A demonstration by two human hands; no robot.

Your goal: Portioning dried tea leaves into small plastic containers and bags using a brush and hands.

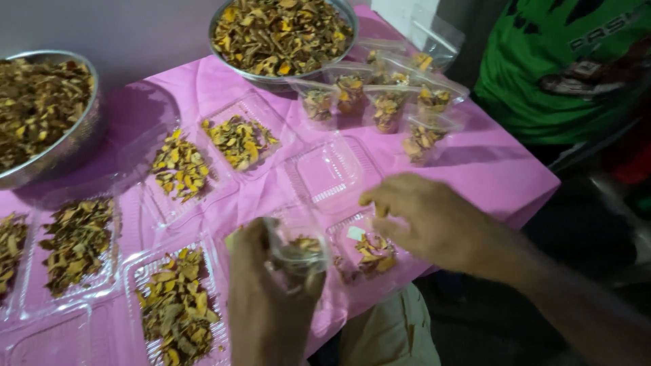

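Observation:
My left hand (264, 298) grips a small clear plastic bag (298, 249) with some dried yellow-brown chips in it, held over the near edge of the pink table. Just to the right, my right hand (424, 218) hovers with fingers curled over a clear plastic tray (363, 252) that holds a few chips and a small white slip. I cannot tell whether its fingers pinch anything. An empty clear tray (330, 171) lies just beyond both hands.
Two metal bowls (281, 34) (44, 112) heaped with dried chips stand at the back. Several filled clear trays (178, 301) cover the pink tablecloth (488, 169) on the left. Several small filled bags (386, 105) stand at back right. A person in a green shirt (556, 61) is at far right.

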